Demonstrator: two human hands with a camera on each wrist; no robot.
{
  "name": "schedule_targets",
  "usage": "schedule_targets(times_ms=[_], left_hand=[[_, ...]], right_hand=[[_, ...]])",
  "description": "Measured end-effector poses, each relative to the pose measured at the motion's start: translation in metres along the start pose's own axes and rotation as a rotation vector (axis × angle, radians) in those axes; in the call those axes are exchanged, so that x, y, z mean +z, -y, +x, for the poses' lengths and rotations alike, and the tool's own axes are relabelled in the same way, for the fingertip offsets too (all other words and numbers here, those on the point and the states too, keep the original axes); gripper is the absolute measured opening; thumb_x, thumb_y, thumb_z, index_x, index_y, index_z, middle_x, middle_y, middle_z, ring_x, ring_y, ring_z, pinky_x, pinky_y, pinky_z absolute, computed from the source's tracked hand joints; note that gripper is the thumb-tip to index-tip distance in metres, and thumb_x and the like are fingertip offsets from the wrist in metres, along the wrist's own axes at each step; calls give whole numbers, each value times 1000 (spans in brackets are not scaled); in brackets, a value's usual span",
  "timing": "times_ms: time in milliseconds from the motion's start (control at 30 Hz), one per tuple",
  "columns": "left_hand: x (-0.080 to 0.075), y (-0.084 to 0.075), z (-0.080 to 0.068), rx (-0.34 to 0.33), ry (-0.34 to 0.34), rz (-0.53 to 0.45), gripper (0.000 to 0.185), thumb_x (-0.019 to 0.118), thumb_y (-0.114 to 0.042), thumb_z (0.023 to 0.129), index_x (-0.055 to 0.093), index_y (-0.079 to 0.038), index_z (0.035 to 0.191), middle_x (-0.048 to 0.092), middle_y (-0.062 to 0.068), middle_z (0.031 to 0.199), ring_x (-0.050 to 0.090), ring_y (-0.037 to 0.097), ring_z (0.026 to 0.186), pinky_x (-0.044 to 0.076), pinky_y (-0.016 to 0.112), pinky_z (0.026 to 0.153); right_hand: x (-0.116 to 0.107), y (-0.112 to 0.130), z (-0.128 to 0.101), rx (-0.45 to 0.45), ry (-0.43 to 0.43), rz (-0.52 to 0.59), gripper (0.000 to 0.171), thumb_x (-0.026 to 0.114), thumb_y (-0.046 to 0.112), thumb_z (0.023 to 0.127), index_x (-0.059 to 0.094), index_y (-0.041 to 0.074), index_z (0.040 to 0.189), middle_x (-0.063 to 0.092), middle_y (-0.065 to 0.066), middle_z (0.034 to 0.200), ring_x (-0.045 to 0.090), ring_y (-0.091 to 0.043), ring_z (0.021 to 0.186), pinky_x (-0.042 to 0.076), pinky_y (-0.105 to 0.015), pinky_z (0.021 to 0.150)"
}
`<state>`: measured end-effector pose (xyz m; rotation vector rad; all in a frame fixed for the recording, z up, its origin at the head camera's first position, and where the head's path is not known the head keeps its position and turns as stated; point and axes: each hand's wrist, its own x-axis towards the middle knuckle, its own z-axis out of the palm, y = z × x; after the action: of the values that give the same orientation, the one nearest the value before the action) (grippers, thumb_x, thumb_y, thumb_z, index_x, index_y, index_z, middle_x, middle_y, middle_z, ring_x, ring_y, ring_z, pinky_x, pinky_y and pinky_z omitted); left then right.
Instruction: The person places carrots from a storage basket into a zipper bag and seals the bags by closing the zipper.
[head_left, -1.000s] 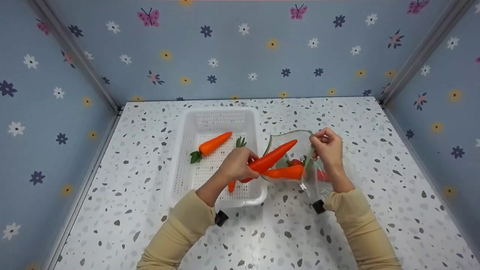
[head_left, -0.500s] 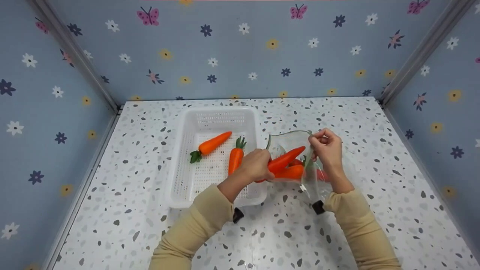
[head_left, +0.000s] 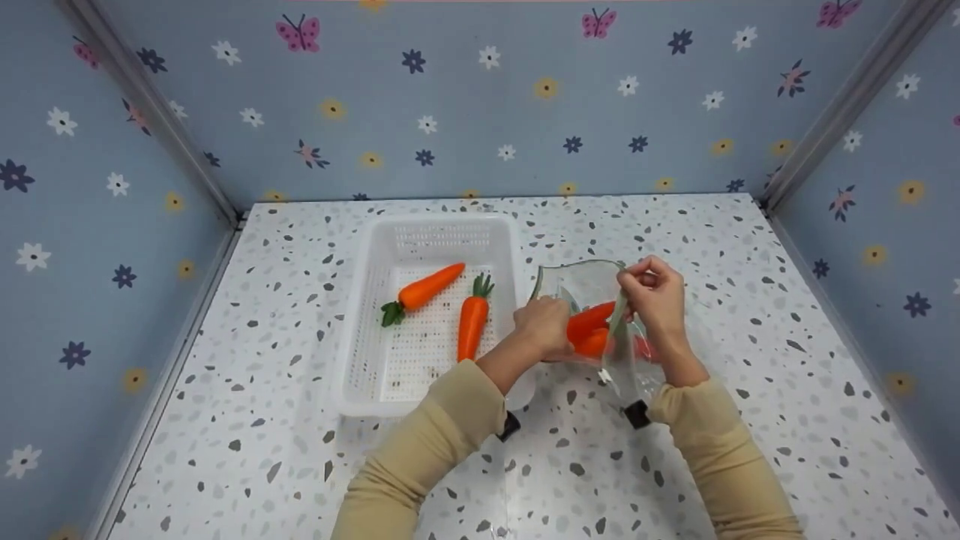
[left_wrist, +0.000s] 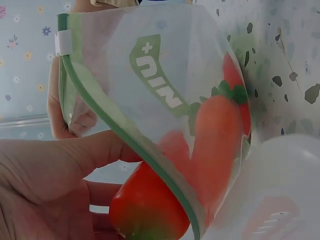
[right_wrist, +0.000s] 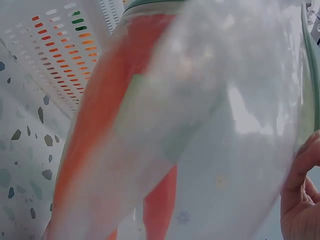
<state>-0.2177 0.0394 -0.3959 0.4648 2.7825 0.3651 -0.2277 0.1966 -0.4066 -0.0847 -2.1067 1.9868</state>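
Just right of the white basket [head_left: 354, 330], on the speckled table [head_left: 622, 484], you have a clear zip bag [left_wrist: 200, 55] with vegetables inside. Its printing shows in the left wrist view: a green label [left_wrist: 145, 62] with white characters, tilted, which look like N, I and U beside a plus sign; whether that is the whole word, you cannot tell. Along the bag's mouth runs a green zip strip [left_wrist: 102, 112] carrying a white slider [left_wrist: 63, 42]. Your left hand [head_left: 544, 324] is at that mouth, thumb and fingers around a red vegetable [left_wrist: 150, 207] whose near end is greenish; it lies partly within the bag and partly outside. Your right hand [head_left: 656, 296] pinches the bag's upper edge and the mouth gapes between your hands. Through the plastic you can see an orange carrot [left_wrist: 216, 140] with a leafy top and another red piece [left_wrist: 231, 72] farther in. Two more carrots lie in the basket, one slanted [head_left: 431, 288], one roughly pointing at you [head_left: 472, 326]. Your left sleeve [head_left: 439, 427] crosses the basket's near right corner and meets the second carrot's tip, while blurred film covers much of the right wrist view. Flowers and butterflies pattern the blue walls [head_left: 480, 90].
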Motion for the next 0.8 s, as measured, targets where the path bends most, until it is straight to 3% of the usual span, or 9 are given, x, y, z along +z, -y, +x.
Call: schedule_targets(times_ms=[167,433,633,800], left_hand=[[7,-4,10,-13,-47,-20,30,73,-27,71,62,-10,94,60,2,88,55,17,79,47,34,64],[20,-4,15,26,-274,-93,15,67,-20,77,64,-7,81,56,5,80,53,18,73,43,28,61],[25,-4,13,125,-406,-124,19,65,-12,76,65,-5,93,56,8,88,56,20,80,46,27,71],[22,-2,8,168,-418,-147,27,63,-14,78,63,-4,103,56,8,93,56,19,83,45,25,76]], right_hand=[[0,1,-1,-38,-12,13,5,55,-4,79,53,-1,76,48,-4,52,40,-11,33,37,-21,32],[1,3,-1,-36,-30,49,9,56,-6,77,54,1,73,48,-4,51,39,-11,32,35,-20,30],[1,4,1,-62,-35,50,7,55,-7,77,53,-2,73,48,-4,51,40,-10,31,35,-21,29],[0,6,0,-60,-30,50,5,56,-6,78,52,-4,75,48,-4,51,40,-10,32,35,-21,29]])
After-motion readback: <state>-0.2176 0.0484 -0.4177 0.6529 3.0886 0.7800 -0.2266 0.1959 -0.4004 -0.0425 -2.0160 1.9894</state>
